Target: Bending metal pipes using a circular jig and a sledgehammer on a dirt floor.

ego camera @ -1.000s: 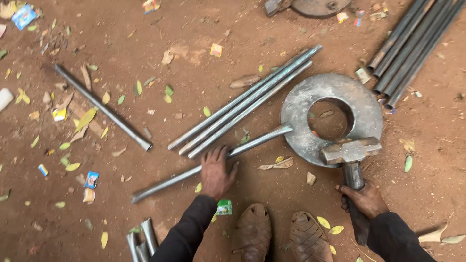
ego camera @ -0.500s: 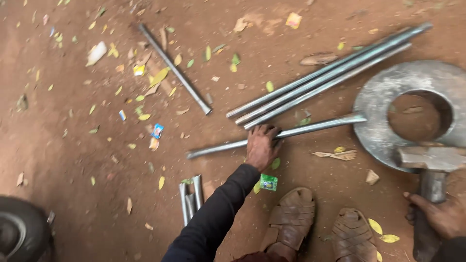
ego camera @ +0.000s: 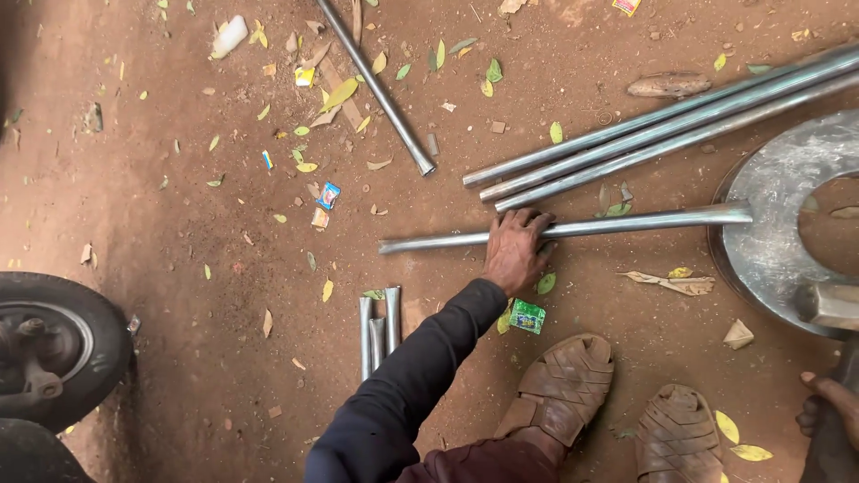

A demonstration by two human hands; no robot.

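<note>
The bare dirt ground [ego camera: 179, 224] fills the view, reddish-brown and strewn with dry leaves and scraps of wrapper. At the right edge lies a big round metal ring plate [ego camera: 769, 241] with a wide hole in its middle, partly cut off by the frame. A black rubber wheel [ego camera: 54, 344] sits at the lower left. Three long steel pipes [ego camera: 644, 148] lie side by side, running from the upper right down toward the centre. Just below them lies the single pipe [ego camera: 626, 224], nearly level; its flattened right end rests on the ring plate and its left end lies free on the dirt. Another lone pipe [ego camera: 376, 89] slants down from the top. A short bundle of cut pipe pieces [ego camera: 378, 331] lies near the dark sleeve [ego camera: 403, 385] of the left arm.

The left hand [ego camera: 514, 250] lies palm down across the single pipe near its middle, fingers curled over it in a loose grip that presses it to the ground. The right hand [ego camera: 828, 402] shows only at the lower right corner, closed around a dark handle; a grey hammer head [ego camera: 828, 304] rests on the ring plate above it. Two brown woven sandals [ego camera: 564, 389] stand between the hands. A small green packet [ego camera: 528, 316] lies just below the left hand.
</note>
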